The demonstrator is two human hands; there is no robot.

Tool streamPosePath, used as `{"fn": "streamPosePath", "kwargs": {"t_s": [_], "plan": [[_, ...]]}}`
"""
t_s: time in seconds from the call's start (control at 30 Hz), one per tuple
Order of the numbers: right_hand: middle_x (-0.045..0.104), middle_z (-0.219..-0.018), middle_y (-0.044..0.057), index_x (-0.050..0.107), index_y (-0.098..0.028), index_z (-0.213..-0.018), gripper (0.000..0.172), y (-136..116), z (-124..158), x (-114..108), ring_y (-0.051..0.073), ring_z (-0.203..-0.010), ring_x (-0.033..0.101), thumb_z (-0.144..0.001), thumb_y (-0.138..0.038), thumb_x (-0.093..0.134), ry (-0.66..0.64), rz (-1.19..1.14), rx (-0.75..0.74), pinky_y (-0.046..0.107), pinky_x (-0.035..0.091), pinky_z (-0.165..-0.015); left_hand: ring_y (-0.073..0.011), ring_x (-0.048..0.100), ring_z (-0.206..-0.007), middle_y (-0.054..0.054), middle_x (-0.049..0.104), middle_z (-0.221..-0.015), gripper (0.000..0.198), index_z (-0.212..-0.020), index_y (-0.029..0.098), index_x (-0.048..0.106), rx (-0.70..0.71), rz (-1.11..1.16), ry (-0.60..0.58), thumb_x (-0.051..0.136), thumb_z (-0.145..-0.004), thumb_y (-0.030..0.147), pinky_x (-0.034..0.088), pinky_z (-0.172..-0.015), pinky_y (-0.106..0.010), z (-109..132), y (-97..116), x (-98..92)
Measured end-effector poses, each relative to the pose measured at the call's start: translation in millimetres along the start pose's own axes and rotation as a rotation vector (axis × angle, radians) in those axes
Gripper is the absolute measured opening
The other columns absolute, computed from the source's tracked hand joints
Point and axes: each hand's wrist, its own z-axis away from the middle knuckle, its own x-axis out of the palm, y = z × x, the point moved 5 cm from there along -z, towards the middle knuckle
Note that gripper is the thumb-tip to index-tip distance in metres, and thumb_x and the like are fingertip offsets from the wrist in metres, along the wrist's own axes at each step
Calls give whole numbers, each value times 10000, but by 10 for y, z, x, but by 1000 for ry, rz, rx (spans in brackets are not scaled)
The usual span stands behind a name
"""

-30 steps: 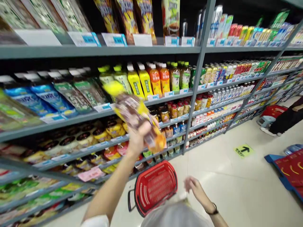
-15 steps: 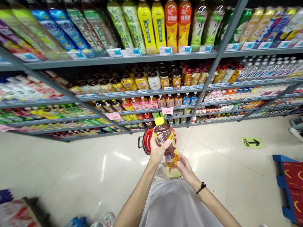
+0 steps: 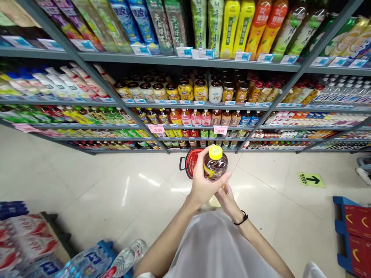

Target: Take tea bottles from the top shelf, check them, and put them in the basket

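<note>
A bottle of dark brown drink (image 3: pixel 216 166) with a yellow cap is held in front of me, cap tilted up toward the camera. My left hand (image 3: pixel 203 178) is wrapped around its upper body, thumb across the front. Below it, my right hand (image 3: pixel 227 199) is closed at the bottle's lower end, mostly covered by the left hand, and a black band circles that wrist. The bottle's lower half is hidden behind my hands. Beyond them on the floor sits a red shopping basket (image 3: pixel 191 164) with a black handle, partly covered by the left hand.
Shelves of bottled drinks (image 3: pixel 199 92) and jars run across the front. Packs of water bottles (image 3: pixel 92 258) and wrapped cartons (image 3: pixel 31 235) stand at lower left. Red boxes (image 3: pixel 358 227) rest on a blue pallet at right. A green arrow sign (image 3: pixel 311 179) lies on the floor.
The bottle has tipped so its cap faces the camera more and its base is hidden. The left hand has moved right over the right hand. The view has shifted left.
</note>
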Motion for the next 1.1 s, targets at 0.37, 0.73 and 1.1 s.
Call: {"fn": "streamPosePath", "kwargs": {"t_s": [0.37, 0.73, 1.1], "plan": [[411, -495, -44, 643, -169, -752, 772, 1065, -119, 1057, 89, -404, 285, -830, -932, 554, -223, -246, 339, 223, 249, -395, -193, 601, -1361, -117, 572, -1485, 573, -1466, 254, 570, 124, 327, -261, 770, -932, 199, 501, -1164, -288, -49, 31, -1407], [533, -439, 38, 691, -147, -702, 973, 1358, 17, 1317, 143, -248, 346, -737, -1036, 296, -538, -182, 688, 298, 262, -253, -230, 645, -1205, -106, 604, -1320, 862, -1364, 206, 552, 141, 217, -131, 1006, -646, 352, 560, -1038, -304, 75, 86, -1821], [780, -1027, 107, 708, -188, -1242, 590, 757, 84, 1336, 245, -830, 723, -963, -702, 633, 72, 85, 65, 393, 627, -733, -268, 666, -1214, -176, 598, -1477, 806, -1508, 222, 557, -111, 509, -116, 872, -825, 513, 589, -1009, -363, 0, -95, -1807]]}}
